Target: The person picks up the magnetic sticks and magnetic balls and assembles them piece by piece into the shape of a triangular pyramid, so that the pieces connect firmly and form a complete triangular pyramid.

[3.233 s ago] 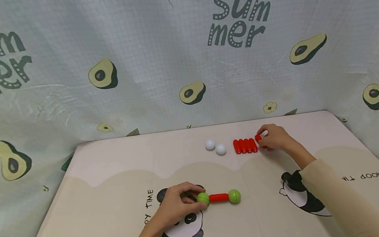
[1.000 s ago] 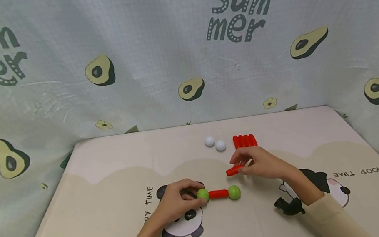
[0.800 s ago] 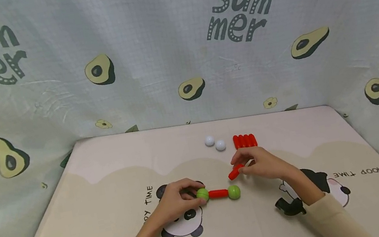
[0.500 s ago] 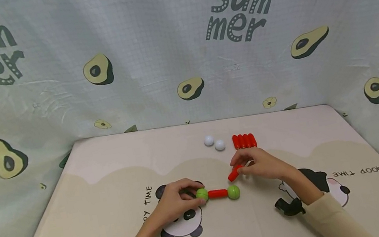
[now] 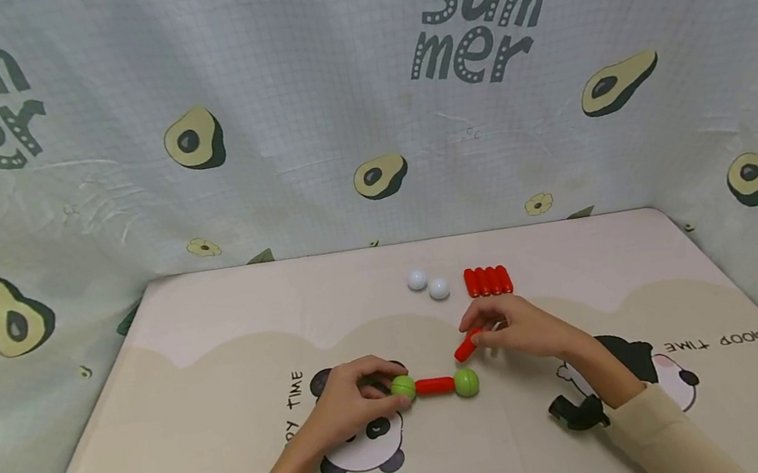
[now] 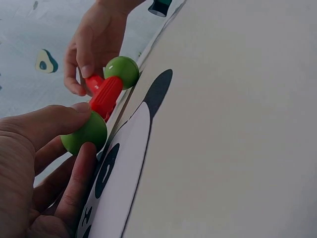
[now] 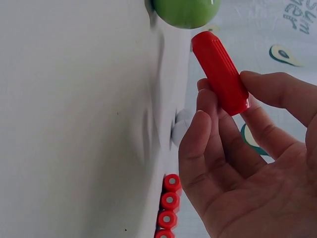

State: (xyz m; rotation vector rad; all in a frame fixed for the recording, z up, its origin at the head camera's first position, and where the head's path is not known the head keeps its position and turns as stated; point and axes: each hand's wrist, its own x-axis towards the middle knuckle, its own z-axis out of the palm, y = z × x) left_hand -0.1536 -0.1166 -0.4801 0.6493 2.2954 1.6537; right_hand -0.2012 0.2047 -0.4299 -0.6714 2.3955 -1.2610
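My left hand pinches a green ball between thumb and fingers. A red rod joins that ball to a second green ball on its right, and the piece lies across the table. My right hand pinches a loose red rod near one end. This rod is tilted, its free end pointing down toward the second green ball. In the right wrist view the ridged rod shows a small gap from the green ball.
Several red rods lie side by side in a row behind my right hand. Two white balls sit left of that row. The table mat carries printed pandas and lettering; a patterned cloth hangs behind.
My right hand has carried a red rod from beside the row, leftward and nearer to me, then swung its free end downward. My left hand keeps its hold on the green ball.
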